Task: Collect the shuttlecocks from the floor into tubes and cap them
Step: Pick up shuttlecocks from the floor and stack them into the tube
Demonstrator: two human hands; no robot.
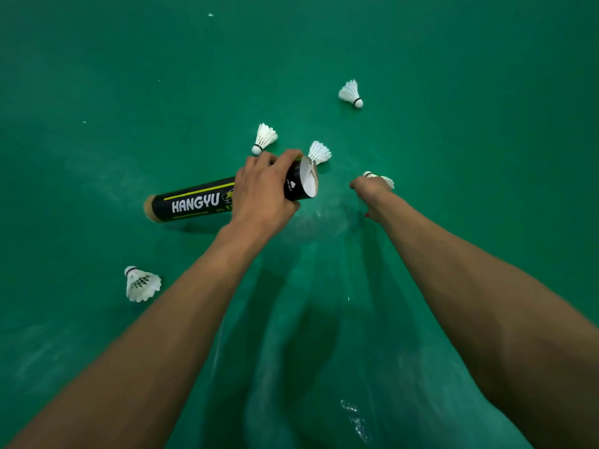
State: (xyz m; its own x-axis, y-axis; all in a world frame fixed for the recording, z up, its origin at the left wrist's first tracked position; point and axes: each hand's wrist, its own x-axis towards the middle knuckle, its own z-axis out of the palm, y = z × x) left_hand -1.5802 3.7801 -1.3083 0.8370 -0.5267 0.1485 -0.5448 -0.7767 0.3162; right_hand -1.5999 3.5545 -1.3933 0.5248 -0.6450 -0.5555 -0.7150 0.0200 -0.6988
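Left hand (pixel 264 192) grasps the black shuttlecock tube (pixel 194 202) near its open mouth and holds it sideways, low over the green court floor (pixel 486 157). Right hand (pixel 371 189) covers a shuttlecock (pixel 385 180). Its fingers are hidden, so I cannot tell whether it has a grip. Collecting looks under way; next, that shuttlecock should go cork-first into the mouth. Other shuttlecocks (pixel 351 94) lie nearby. White lettering on the tube reads HANGYU; the smaller print is illegible.

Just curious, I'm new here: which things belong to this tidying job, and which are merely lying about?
For the job: black HANGYU tube in left hand; grasped shuttlecock in right hand; far shuttlecock; shuttlecock by the knuckles; shuttlecock beyond the tube's end; near-left shuttlecock.
Lying about: tiny white specks on the green floor, too small to identify.
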